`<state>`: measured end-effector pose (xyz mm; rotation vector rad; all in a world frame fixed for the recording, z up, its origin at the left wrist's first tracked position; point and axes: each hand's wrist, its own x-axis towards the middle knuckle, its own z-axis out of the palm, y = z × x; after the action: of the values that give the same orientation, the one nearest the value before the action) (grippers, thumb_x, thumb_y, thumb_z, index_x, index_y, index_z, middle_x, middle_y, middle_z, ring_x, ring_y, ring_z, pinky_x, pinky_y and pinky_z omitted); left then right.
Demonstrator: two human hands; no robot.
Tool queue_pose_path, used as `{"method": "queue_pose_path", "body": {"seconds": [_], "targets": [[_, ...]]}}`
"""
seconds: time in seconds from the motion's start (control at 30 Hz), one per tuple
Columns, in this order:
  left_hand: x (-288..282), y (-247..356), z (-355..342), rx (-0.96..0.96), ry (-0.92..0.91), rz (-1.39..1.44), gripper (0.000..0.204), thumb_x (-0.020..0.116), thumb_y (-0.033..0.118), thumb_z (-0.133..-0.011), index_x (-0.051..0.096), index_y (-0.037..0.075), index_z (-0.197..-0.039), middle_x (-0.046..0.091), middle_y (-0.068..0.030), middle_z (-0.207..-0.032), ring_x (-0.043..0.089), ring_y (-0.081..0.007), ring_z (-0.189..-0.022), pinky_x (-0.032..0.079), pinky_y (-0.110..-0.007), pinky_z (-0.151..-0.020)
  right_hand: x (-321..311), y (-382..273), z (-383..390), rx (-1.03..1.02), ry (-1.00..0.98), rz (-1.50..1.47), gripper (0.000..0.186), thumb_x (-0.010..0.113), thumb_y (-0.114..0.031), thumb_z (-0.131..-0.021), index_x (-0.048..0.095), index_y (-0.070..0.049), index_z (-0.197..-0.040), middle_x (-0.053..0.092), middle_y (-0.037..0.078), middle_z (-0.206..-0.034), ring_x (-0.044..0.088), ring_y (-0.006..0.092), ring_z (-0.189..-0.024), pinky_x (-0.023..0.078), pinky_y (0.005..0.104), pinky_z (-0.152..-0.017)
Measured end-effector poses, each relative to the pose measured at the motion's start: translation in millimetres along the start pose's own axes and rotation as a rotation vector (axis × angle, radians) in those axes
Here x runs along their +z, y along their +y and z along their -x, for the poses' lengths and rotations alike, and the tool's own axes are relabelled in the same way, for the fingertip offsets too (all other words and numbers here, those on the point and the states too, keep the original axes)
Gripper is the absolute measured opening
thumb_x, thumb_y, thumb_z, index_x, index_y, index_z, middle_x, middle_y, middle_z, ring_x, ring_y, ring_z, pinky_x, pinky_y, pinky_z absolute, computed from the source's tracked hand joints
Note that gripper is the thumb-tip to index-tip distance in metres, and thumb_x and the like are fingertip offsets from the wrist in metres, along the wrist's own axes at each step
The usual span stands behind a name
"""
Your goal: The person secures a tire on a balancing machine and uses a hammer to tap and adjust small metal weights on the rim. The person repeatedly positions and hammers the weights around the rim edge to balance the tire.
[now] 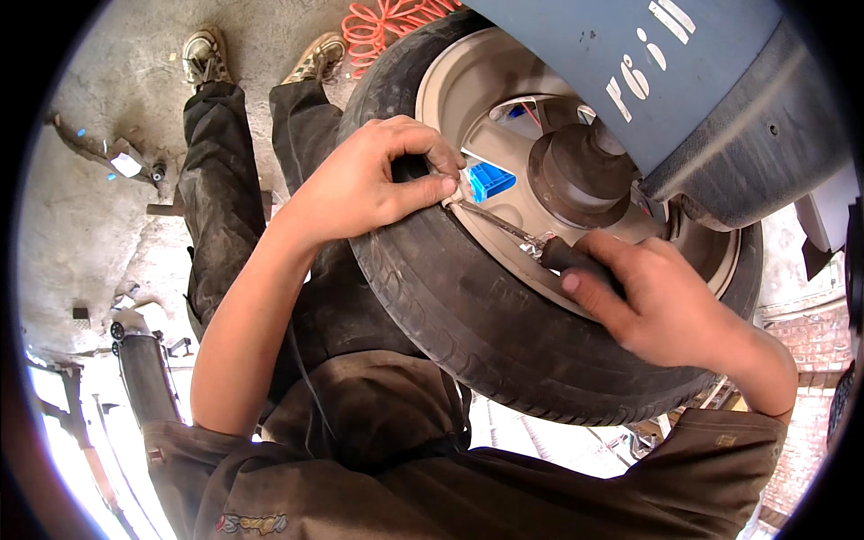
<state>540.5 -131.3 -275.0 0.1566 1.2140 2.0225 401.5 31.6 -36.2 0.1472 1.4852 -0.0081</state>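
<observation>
A black tyre (504,328) on a beige alloy rim (443,76) is mounted upright in front of me, with a dark round clamp (576,184) at its hub. My right hand (661,301) is closed round the dark handle of a screwdriver (580,261). Its thin metal shaft lies along the rim's edge, and the tip reaches my left fingertips. My left hand (378,180) rests by the tyre's upper left side, thumb and fingers pinched over a small pale piece (456,194) at the rim's lip. The fingers partly hide that piece, so its kind is unclear.
A blue-grey machine housing (621,54) overhangs the wheel at the upper right. Something bright blue (490,182) shows through a gap between the spokes. On the concrete floor lie a coiled orange hose (382,31) and scattered scraps (126,165). My shoes (206,58) stand left of the wheel.
</observation>
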Motion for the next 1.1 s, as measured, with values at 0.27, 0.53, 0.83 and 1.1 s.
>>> {"method": "queue_pose_path", "body": {"seconds": [0.27, 0.53, 0.83, 1.1], "targets": [[-3, -12, -2, 0.069, 0.008, 0.048, 0.010, 0.078, 0.010, -0.091, 0.075, 0.002, -0.095, 0.076, -0.0096, -0.106, 0.069, -0.0249, -0.107, 0.050, -0.039, -0.100, -22, -12, -15, 0.129, -0.098, -0.038, 0.039, 0.075, -0.032, -0.095, 0.071, 0.006, -0.104, 0.064, 0.020, -0.066, 0.067, 0.0330, -0.062, 0.050, 0.0437, -0.062], [3, -1, 0, 0.099, 0.028, 0.003, 0.011, 0.077, 0.013, -0.092, 0.074, 0.003, -0.094, 0.077, -0.0099, -0.106, 0.070, -0.0262, -0.105, 0.050, -0.040, -0.099, 21, 9, 14, -0.205, 0.310, 0.229, 0.027, 0.071, -0.022, -0.097, 0.069, 0.000, -0.112, 0.070, 0.023, -0.083, 0.068, 0.0464, -0.074, 0.055, 0.0513, -0.066], [11, 8, 6, 0.108, 0.027, -0.120, 0.013, 0.075, 0.013, -0.094, 0.075, 0.005, -0.103, 0.076, -0.0070, -0.109, 0.067, -0.0285, -0.110, 0.047, -0.041, -0.102, 25, -5, 31, -0.119, 0.245, 0.382, 0.034, 0.070, -0.020, -0.097, 0.063, 0.001, -0.122, 0.070, 0.021, -0.083, 0.070, 0.0443, -0.071, 0.057, 0.0518, -0.062], [-20, 9, -19, 0.155, -0.327, -0.228, 0.028, 0.079, 0.015, -0.087, 0.073, 0.007, -0.113, 0.070, -0.0067, -0.109, 0.062, -0.0316, -0.113, 0.045, -0.045, -0.104, 25, 4, 26, -0.144, 0.341, 0.247, 0.030, 0.070, -0.023, -0.097, 0.065, 0.001, -0.115, 0.071, 0.021, -0.084, 0.071, 0.0430, -0.074, 0.056, 0.0513, -0.064]]}}
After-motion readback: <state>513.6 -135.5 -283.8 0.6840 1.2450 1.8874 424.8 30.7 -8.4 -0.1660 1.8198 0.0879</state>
